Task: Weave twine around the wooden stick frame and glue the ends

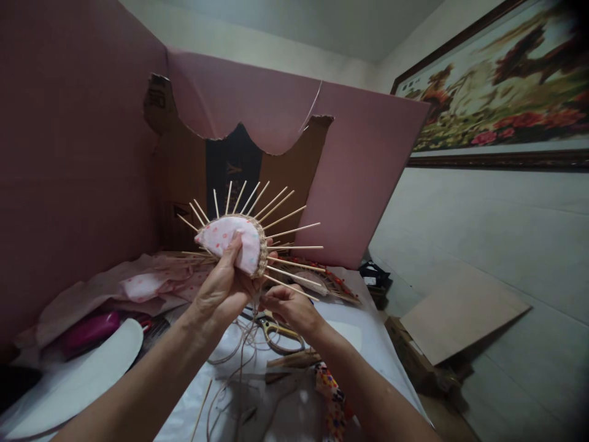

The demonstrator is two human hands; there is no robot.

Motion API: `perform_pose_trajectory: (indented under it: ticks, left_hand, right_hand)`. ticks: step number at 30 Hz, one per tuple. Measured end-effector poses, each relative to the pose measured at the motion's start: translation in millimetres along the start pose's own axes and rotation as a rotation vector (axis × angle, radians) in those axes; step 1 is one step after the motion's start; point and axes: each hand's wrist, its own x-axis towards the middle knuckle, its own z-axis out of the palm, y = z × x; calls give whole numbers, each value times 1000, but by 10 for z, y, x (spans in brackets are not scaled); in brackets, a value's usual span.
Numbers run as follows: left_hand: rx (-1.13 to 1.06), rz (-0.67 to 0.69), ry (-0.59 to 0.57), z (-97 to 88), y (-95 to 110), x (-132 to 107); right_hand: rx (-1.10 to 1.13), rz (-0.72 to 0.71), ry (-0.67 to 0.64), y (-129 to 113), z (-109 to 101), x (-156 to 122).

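Observation:
A half-round piece covered in pale pink dotted fabric (214, 235) is held up in my left hand (230, 276), thumb pressed on its front. Thin wooden sticks (294, 231) fan out from its curved edge, and twine is woven between them along the rim (263, 248). Close by, at the lower right of the piece, my right hand (292, 305) has its fingers pinched together near the twine (251, 328). That twine hangs down in loose loops to the table. Whether the right fingertips grip the twine is hard to see, as the fingers partly hide it.
Scissors (281, 334) lie on the white table beneath my hands. Pink dotted cloth (142, 285), a magenta object (89, 333) and a white curved board (83, 383) are at left. Behind stand a cut cardboard piece (184, 166) and pink panels (363, 159). Patterned fabric (330, 399) lies near my right forearm.

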Motion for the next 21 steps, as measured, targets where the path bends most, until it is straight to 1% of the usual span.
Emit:
perform_pose_trajectory:
  ticks: [3,7,11,18,21]
  left_hand:
    - [15,77,14,-43,28,55]
    - [7,157,53,-115,86,124]
    - [-11,178,72,-159,121,169]
    - [-40,207,88,-211,127,222]
    - [-12,207,83,-237,120,238]
  right_hand:
    - [-23,7,60,25,-35,28]
    - [-101,-9,49,-10,-42,13]
    - [-142,-47,10,-80,-13,-35]
    - [-100,-35,-37,-211,-8,-137]
    - [-71,-57,-66,-266,19,-206]
